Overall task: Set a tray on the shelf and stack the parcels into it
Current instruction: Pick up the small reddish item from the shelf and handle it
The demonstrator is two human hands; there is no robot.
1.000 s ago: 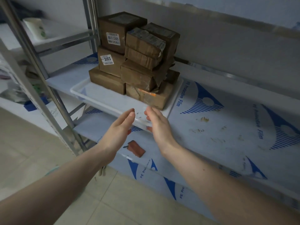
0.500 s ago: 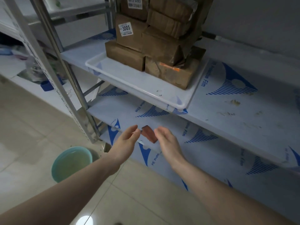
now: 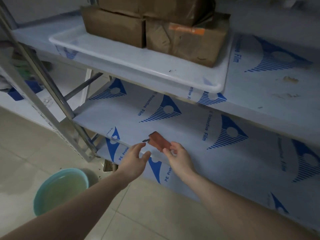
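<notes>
1. Head view, task things: the shallow white plastic tray [image 3: 138, 66] sits on the upper film-covered metal shelf [image 3: 268, 87], at about 12 o'clock from the hands. The brown paper-wrapped parcels [image 3: 181, 42] are stacked in the tray's far half, touching one another; the top of the stack is cut off by the frame.
2. Head view, hands: the right hand [image 3: 180, 158] has its fingers [image 3: 167, 151] curled on the near end of a small reddish-brown flat block [image 3: 158, 140], which lies on the lower film-covered shelf [image 3: 199, 135]. The left hand [image 3: 134, 160] is just beside it at 9 o'clock, its fingers relaxed and spread, holding nothing.
3. Doing the step well: the block looks like the last loose piece. I would pinch it across its short sides, lift it clear of the shelf edge, then carry it up toward 12 o'clock and set it in the bare near part of the tray, not on the leaning stack. The free hand could steady the tray rim.
4. Surface and room: both shelves wear pale blue protective film with blue print. A steel upright [image 3: 43, 80] stands at 10 o'clock. A pale green round basin [image 3: 60, 189] rests on the tiled floor [image 3: 22, 153] at 8 o'clock. The light is dim.
</notes>
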